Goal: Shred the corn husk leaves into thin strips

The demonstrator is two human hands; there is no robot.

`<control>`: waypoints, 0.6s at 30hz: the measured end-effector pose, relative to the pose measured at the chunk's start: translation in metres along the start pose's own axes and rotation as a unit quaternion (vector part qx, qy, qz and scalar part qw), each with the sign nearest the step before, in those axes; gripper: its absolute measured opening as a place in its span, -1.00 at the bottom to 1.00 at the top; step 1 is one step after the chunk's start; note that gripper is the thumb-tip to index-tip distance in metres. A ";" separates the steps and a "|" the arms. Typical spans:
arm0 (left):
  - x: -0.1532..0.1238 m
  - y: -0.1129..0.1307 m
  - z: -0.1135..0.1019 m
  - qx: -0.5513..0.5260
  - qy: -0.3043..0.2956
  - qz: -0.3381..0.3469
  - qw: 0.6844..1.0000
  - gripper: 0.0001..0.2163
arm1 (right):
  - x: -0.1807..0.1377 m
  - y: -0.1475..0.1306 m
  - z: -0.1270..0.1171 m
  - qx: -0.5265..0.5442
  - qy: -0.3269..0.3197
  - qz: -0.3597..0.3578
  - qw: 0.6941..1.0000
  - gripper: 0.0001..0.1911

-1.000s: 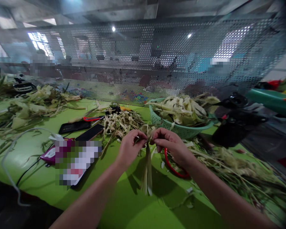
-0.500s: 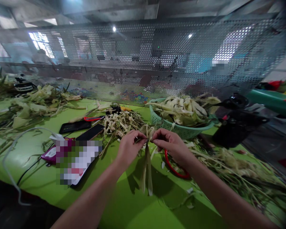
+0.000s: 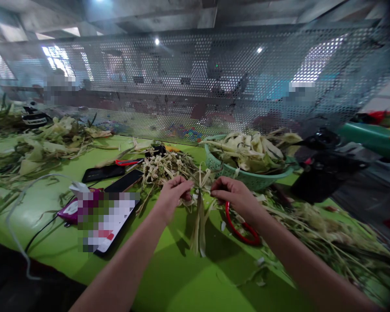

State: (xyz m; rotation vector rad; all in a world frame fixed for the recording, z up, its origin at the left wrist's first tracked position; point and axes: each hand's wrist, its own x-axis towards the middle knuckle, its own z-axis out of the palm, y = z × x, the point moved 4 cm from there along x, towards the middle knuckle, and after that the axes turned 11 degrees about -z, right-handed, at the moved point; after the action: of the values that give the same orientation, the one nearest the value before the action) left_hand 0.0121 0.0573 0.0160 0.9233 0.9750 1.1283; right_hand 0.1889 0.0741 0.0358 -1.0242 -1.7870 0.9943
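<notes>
A small tied bunch of pale corn husk strips (image 3: pixel 199 225) hangs upright between my hands, its loops and short ends sticking up from a knot and its long tails pointing down. My left hand (image 3: pixel 177 190) pinches at the left of the knot, fingertips closed on a thin husk strip. On the other side my right hand (image 3: pixel 229 190) is pinched too, apparently on the strip's other end, which is too thin to see clearly. Under my right wrist lies a red looped handle (image 3: pixel 247 238), like that of scissors, partly hidden.
A green basket (image 3: pixel 247 178) full of husks stands behind my right hand. Knotted husk pieces (image 3: pixel 169 162) are heaped at the centre. Phones (image 3: pixel 125 180), a purple packet (image 3: pixel 73 210) and a white cable (image 3: pixel 11 216) lie left. Loose husks (image 3: pixel 325 229) spread right; a perforated screen (image 3: pixel 182 78) rises behind.
My hands have drawn apart sideways from the knot, the left one to the left and the right one slightly right. The knot and its upper loops now show between them.
</notes>
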 end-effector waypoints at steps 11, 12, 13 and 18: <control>0.001 0.000 0.000 -0.113 -0.032 0.013 0.993 -0.77 | -0.001 -0.004 0.006 0.071 -0.002 -0.014 0.997 -0.80; 0.001 0.000 -0.001 -0.110 -0.025 0.016 0.994 -0.77 | -0.002 -0.007 0.007 0.072 0.001 -0.025 0.997 -0.80; 0.002 -0.001 -0.001 -0.106 -0.018 0.019 0.994 -0.76 | -0.003 -0.010 0.008 0.068 0.003 -0.037 0.997 -0.80; 0.004 -0.006 -0.001 -0.086 0.008 0.012 0.996 -0.72 | -0.010 -0.027 0.019 0.031 -0.008 -0.108 0.994 -0.84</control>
State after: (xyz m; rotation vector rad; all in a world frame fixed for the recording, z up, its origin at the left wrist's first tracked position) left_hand 0.0136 0.0605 0.0091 0.7898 0.8672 1.2219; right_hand 0.1681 0.0510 0.0512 -0.7683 -1.8239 0.9202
